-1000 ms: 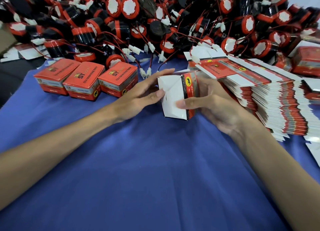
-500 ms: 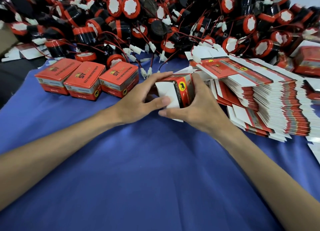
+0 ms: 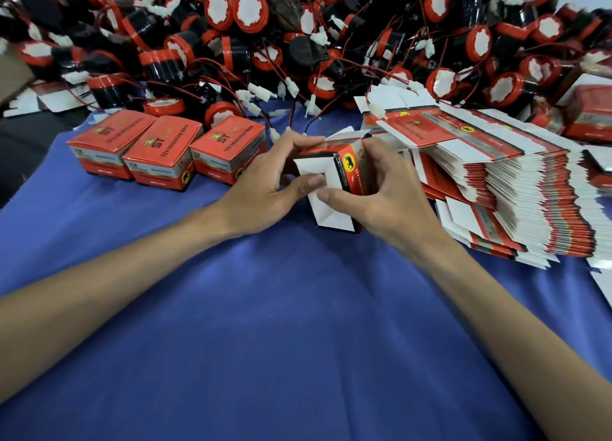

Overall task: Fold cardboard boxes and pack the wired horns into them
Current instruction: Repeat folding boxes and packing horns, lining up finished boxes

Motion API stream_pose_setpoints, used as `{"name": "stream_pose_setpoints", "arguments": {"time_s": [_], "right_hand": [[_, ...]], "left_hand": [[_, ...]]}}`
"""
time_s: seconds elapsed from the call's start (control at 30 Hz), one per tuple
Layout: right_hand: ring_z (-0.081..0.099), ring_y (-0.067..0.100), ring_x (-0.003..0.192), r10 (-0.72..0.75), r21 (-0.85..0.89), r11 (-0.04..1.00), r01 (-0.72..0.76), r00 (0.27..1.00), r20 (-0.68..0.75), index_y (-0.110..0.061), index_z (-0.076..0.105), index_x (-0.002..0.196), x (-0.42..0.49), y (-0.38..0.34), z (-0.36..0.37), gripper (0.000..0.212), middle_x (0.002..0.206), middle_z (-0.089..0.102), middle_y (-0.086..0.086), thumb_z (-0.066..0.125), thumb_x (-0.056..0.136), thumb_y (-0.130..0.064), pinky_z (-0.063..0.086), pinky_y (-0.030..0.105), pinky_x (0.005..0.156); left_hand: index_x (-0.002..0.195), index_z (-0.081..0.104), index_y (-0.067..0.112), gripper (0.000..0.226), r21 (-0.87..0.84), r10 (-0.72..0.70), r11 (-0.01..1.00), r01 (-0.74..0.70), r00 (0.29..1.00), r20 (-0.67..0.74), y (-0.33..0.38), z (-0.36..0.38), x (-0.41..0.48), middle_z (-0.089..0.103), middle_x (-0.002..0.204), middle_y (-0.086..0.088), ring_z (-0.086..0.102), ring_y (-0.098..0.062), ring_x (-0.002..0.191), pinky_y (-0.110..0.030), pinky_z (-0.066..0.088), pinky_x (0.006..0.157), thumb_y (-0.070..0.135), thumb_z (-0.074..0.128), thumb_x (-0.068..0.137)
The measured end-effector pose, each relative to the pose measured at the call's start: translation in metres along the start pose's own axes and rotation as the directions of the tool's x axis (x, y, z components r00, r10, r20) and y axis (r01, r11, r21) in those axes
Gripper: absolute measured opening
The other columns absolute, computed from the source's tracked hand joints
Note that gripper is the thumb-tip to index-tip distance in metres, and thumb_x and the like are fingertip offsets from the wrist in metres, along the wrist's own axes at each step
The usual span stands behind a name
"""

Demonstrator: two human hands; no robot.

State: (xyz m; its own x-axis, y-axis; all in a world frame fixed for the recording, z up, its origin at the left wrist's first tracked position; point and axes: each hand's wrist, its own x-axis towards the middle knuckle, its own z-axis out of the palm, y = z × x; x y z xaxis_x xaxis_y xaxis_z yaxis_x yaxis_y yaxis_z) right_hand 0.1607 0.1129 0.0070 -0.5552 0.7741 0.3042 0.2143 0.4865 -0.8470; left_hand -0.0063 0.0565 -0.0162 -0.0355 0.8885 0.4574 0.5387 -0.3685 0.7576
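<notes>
A blue cloth (image 3: 298, 341) covered the table, both bare forearms reaching across it. At their meeting point, just above the cloth, a half-folded red box (image 3: 352, 170) sat between the hands, its long axis running roughly away from the person and its near end turned toward them. White flaps (image 3: 332, 213) hung open at that end, hiding the inside. The left hand (image 3: 261, 189) curled its fingers over the box's top, thumb pressing a flap. The right hand (image 3: 387, 192) gripped the right side, its thumb on the same white end. Left of the hands stood three closed boxes (image 3: 165, 149) in a touching row, contents hidden. To the right lay a slanting stack of flat cartons (image 3: 513, 182). Beyond everything rose a pile of wired horns (image 3: 298, 43), red-rimmed and black, wires tangled.
</notes>
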Motion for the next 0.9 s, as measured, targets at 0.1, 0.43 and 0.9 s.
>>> {"name": "stream_pose_setpoints", "arguments": {"time_s": [0.1,0.43,0.9], "right_hand": [[0.061,0.013,0.063,-0.018,-0.044,0.999,0.018,1.000,0.004,-0.015,0.061,0.096,0.002,0.002,-0.004,0.035,0.073,0.065,-0.001,0.082,0.069,-0.024,0.050,0.030,0.058],[0.051,-0.008,0.062,-0.141,-0.178,0.975,0.136,0.990,-0.014,-0.018,0.046,0.099,-0.001,0.003,-0.001,0.034,0.065,0.046,-0.017,0.074,0.080,-0.014,0.036,0.005,0.055],[0.056,0.049,0.081,0.036,0.082,0.995,-0.052,0.981,0.189,0.008,0.053,0.102,0.007,-0.002,-0.022,0.043,0.095,0.056,0.038,0.064,0.065,-0.010,0.047,0.062,0.072]], "left_hand": [[0.123,0.043,0.018,0.036,0.003,-0.005,1.000,0.005,1.000,0.010,-0.002,0.000,0.000,0.052,0.111,0.026,0.053,0.015,0.106,-0.009,0.045,0.082,0.025,0.058,0.091],[0.123,0.040,0.021,0.038,0.019,0.012,1.000,-0.012,1.000,0.024,-0.005,0.001,-0.002,0.050,0.114,0.027,0.053,0.014,0.109,-0.010,0.043,0.092,0.023,0.059,0.092],[0.119,0.039,0.035,0.037,-0.020,-0.012,1.000,0.014,0.994,0.112,0.003,0.003,-0.001,0.052,0.117,0.023,0.053,0.013,0.107,-0.028,0.049,0.087,0.027,0.058,0.089]]}}
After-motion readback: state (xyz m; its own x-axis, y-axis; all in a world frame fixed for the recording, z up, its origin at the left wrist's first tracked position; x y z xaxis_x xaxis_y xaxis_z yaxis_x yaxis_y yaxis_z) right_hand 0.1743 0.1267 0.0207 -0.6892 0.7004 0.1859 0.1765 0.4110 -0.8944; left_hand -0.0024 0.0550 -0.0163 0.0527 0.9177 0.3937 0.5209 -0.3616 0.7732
